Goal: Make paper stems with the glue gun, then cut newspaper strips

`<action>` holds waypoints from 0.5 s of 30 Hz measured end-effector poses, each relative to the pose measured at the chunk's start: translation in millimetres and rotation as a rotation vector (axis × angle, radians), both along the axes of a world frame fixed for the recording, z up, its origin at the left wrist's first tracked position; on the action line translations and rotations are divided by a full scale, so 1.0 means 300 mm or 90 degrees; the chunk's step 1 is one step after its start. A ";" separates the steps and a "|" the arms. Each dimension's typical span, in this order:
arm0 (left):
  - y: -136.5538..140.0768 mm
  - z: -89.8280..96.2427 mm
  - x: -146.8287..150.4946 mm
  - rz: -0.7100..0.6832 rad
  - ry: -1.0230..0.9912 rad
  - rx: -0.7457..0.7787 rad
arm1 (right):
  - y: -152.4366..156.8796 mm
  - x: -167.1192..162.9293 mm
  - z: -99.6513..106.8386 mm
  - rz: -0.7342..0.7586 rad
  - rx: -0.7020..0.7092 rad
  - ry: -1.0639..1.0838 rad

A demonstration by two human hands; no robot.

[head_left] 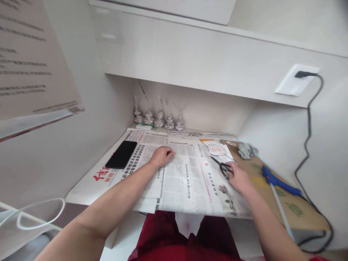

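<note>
Left hand (162, 156) flat, fingers loosely curled, pressing on newspaper (187, 177). Right hand (239, 178) closing round handles of black scissors (222, 167). Phone (121, 154) lying off to left, blue glue gun (280, 182) on right.

Both forearms are bare, no sleeves, watch or rings showing on the left hand (161, 156) or right hand (239, 178); dark red clothing (174, 239) covers the lap.

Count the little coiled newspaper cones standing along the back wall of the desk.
5, in one row against the back wall: far left, second, middle, fourth, far right. None seems hidden, though they stand close together.
</note>
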State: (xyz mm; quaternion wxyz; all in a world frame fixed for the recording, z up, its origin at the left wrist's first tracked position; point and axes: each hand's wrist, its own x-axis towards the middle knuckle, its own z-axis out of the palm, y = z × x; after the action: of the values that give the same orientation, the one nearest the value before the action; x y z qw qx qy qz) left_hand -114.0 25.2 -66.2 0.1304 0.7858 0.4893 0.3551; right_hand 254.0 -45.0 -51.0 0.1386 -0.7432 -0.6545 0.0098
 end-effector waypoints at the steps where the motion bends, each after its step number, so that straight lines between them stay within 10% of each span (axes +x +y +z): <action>1: 0.000 -0.001 0.000 -0.001 0.001 0.000 | -0.013 0.004 -0.001 0.001 0.002 0.002; 15: 0.000 0.006 0.003 -0.009 0.002 -0.003 | 0.057 0.006 0.061 -0.143 0.056 0.005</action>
State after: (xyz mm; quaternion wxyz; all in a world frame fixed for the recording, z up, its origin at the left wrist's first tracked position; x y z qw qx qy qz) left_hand -113.2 25.1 -64.4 0.1342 0.7894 0.4849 0.3518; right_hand 255.9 -27.9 -32.6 0.1739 -0.8050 -0.5663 -0.0314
